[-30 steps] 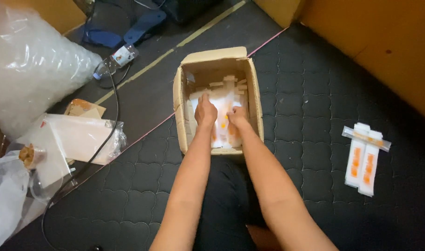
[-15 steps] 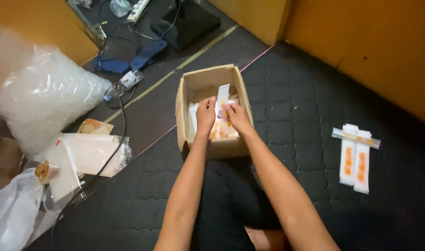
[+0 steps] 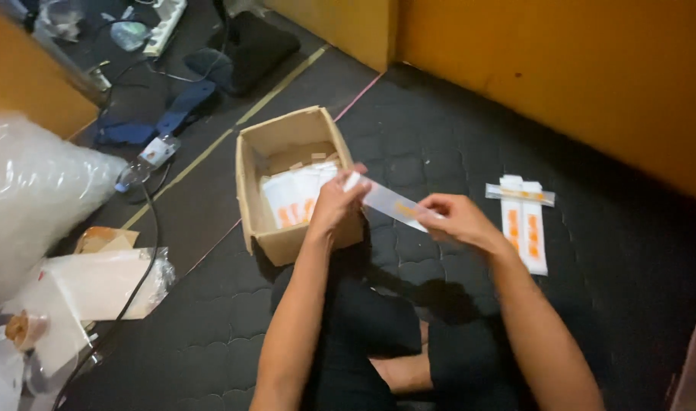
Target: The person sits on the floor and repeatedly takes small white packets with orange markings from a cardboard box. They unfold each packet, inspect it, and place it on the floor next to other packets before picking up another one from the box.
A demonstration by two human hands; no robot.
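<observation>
both hands have come up out of the cardboard box [image 3: 291,186] since the earlier frame, where they were down among the packets; now they hold one long flat packet [image 3: 390,204] between them, in the air just right of the box's near corner. left hand [image 3: 336,205] pinches the packet's upper-left end, fingers closed on it; right hand [image 3: 454,221] grips the lower-right end the same way. packet is pale and see-through with an orange patch near the middle, tilted down toward the right.

more packets of the same kind [image 3: 294,196] stand on edge inside the box. three lie laid out on the dark quilted mat [image 3: 606,289], to the right, well apart from the hands [image 3: 524,217].

the step in hand looks like taking one packet out and handling it, perhaps straightening or checking it. by my reading, the next move calls for carrying it right, toward the laid-out ones, and setting it flat beside them without bending it.

clear plastic bags [image 3: 36,190] and a black cable [image 3: 146,251] lie on the left.
</observation>
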